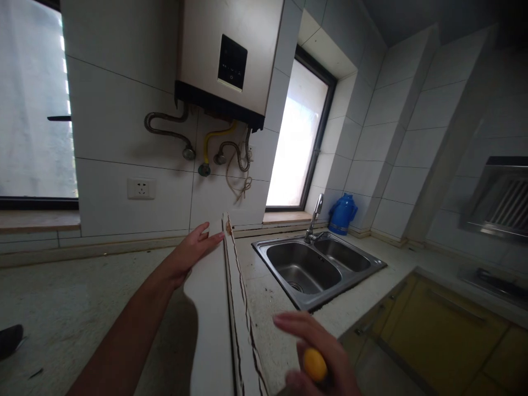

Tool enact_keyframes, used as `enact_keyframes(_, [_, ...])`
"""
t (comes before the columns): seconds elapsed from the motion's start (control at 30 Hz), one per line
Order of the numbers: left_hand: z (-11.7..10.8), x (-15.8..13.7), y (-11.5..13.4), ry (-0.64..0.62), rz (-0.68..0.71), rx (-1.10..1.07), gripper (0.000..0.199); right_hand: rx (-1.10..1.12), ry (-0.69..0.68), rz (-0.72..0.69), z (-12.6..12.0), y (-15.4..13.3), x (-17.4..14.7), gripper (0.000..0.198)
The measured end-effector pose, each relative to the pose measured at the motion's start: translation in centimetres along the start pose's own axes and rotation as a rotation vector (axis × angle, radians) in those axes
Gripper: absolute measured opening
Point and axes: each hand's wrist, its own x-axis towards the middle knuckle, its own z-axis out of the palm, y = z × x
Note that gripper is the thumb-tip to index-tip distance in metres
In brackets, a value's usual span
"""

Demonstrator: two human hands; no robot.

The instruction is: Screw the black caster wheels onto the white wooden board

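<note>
A long white board (pixel 212 319) with a wavy left edge and ragged, layered strips along its right side runs away from me over the counter. At its far end, my left hand (pixel 193 253) grips it from the left edge, with fingers reaching across the top towards the split side; the thumb side is partly hidden. To the right of the board, my right hand (pixel 325 352) is closed around a tool with a rounded yellow handle end (pixel 314 364). Its index finger points out, the hand is somewhat blurred, and the tool's working end cannot be made out.
A double steel sink (pixel 303 300) with a tap (pixel 315 217) is set into the counter (pixel 103 297) to the right. Behind it stands a blue thermos jug (pixel 343 214). A water heater (pixel 229 55) with hoses hangs above. Yellow cabinets (pixel 449 324) are at lower right.
</note>
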Motion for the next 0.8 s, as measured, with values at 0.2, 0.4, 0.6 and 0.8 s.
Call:
enact_keyframes(0.2, [0.4, 0.0, 0.1, 0.014, 0.006, -0.001, 0.083, 0.127, 0.030, 0.189, 4.5, 1.6, 16.1, 0.059])
enact_keyframes(0.4, [0.8, 0.3, -0.1, -0.004, 0.072, -0.024, 0.041, 0.258, 0.010, 0.217, 8.4, 4.0, 21.0, 0.067])
enact_keyframes(0.6, [0.9, 0.5, 0.0, 0.032, 0.083, -0.046, 0.037, 0.245, -0.104, 0.158, 6.8, 4.3, 21.7, 0.062])
enact_keyframes(0.8, [0.5, 0.5, -0.3, -0.001, 0.038, -0.114, 0.053, 0.242, -0.087, 0.176, 6.7, 4.4, 21.5, 0.063])
